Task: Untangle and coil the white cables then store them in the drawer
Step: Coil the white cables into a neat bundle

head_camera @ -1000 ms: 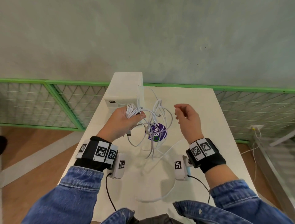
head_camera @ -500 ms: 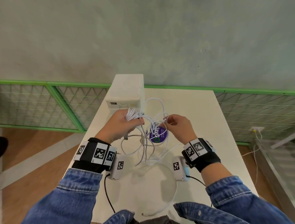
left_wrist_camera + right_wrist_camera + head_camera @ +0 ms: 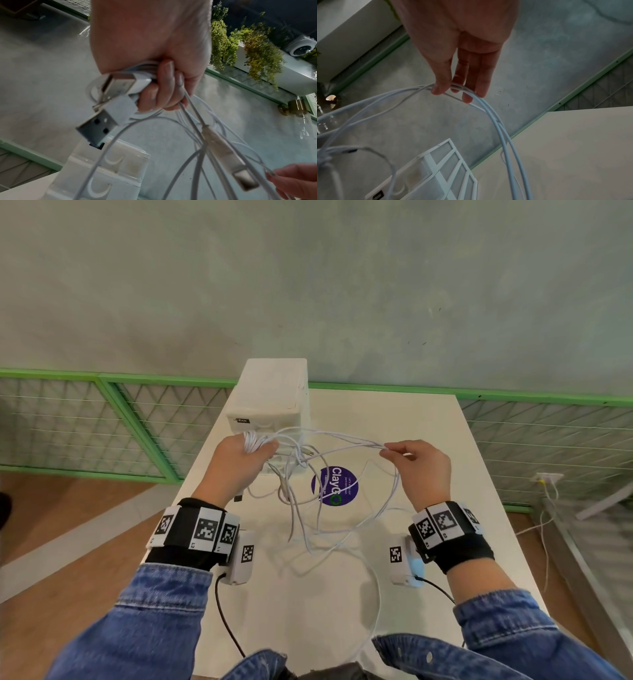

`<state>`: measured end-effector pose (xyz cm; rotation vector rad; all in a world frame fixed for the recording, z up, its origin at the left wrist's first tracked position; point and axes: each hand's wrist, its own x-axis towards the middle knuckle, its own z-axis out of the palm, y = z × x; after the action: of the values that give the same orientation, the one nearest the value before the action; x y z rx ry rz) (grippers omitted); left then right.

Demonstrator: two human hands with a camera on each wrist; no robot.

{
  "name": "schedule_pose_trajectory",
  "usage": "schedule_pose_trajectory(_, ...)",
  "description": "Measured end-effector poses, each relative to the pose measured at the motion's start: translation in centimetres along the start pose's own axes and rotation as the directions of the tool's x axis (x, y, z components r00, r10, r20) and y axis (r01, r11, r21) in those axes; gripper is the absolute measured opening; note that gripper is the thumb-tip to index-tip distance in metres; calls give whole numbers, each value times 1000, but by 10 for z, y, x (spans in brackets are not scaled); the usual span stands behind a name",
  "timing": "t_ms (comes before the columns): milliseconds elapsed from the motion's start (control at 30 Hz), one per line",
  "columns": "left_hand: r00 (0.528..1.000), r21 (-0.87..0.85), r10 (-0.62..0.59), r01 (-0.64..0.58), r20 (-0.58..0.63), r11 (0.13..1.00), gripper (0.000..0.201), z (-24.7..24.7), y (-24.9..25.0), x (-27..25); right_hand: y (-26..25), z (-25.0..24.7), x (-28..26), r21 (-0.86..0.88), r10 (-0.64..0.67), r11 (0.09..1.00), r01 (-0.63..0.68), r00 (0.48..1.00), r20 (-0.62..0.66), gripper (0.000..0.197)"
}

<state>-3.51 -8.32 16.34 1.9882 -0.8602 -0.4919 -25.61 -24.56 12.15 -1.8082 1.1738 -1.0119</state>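
White cables (image 3: 318, 474) | left hand (image 3: 239, 463) grips | right hand (image 3: 421, 467) pinches

The cables (image 3: 329, 446) are white, with silver metal plugs (image 3: 97, 129). The drawer unit (image 3: 270, 392) and table (image 3: 428, 433) are off-white. A purple round sticker (image 3: 337, 491) carries white lettering and a green ring. The railing (image 3: 144, 378) is bright green, the wall (image 3: 308, 285) mottled grey-green. Sleeves (image 3: 144, 621) are blue denim; wristbands (image 3: 195, 529) are black with black-and-white square codes.
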Motion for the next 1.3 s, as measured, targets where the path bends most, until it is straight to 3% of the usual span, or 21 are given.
schedule_pose_trajectory(267,990,113,-2,-14,143,994,47,-1,1,-2,13,-21,9,-4,62,998,-63,994,-88,3)
schedule_pose_trajectory(433,957,189,-13,-44,289,981,25,2,0,-4,22,-26,13,91,127,990,-112,973,-191,9)
schedule_pose_trajectory(633,970,181,4,-49,242,982,16,1,-5,-8,40,-41,17,100,253,967,-235,933,-257,14)
schedule_pose_trajectory(733,977,136,18,-48,212,989,14,3,0,-10,44,-33,13,-106,233,963,-247,964,-130,17)
schedule_pose_trajectory(800,979,150,21,-52,201,987,36,8,5,-9,41,-21,10,-214,179,963,-161,982,65,22)
schedule_pose_trajectory(933,978,151,48,-80,205,985,41,16,14,-12,25,1,2,-266,189,960,-84,898,397,34)
schedule_pose_trajectory(1067,968,130,93,-126,234,983,37,12,17,-16,23,14,-2,-364,296,923,-125,834,466,46)
schedule_pose_trajectory(1167,950,126,79,-122,303,985,37,10,18,-18,29,21,-4,-551,363,834,-22,774,519,49)
schedule_pose_trajectory(1233,937,130,53,-104,345,986,41,10,18,-18,29,25,-6,-573,342,818,54,755,560,48)
schedule_pose_trajectory(1300,924,135,34,-92,381,987,41,12,17,-20,25,28,-8,-468,253,881,68,768,588,37)
